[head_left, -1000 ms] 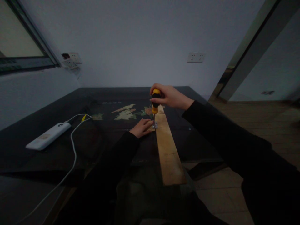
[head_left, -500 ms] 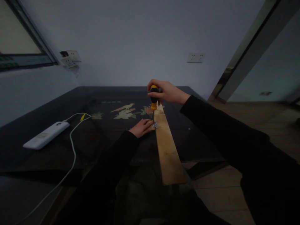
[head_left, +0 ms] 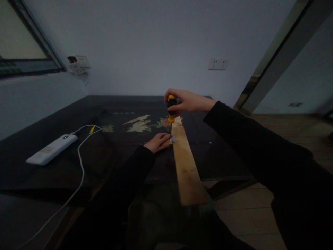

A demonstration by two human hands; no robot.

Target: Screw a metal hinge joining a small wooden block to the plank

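A long pale wooden plank (head_left: 186,163) lies on the dark table (head_left: 122,152), running away from me, its near end past the table edge. A small metal fitting (head_left: 172,139) sits at the plank's left edge. My right hand (head_left: 186,101) is closed round the yellow and black handle of a screwdriver (head_left: 171,109), held upright with its tip down on the fitting. My left hand (head_left: 157,142) lies on the table against the plank's left edge, fingers pressed beside the fitting.
A white power strip (head_left: 50,150) with a white cable (head_left: 80,163) lies on the table at the left. A leaf and bird picture (head_left: 137,125) decorates the tabletop. Wall sockets (head_left: 218,64) sit on the far wall. Wooden floor lies to the right.
My right hand has turned on the screwdriver handle and its forearm has risen a little. The left hand and plank have stayed put.
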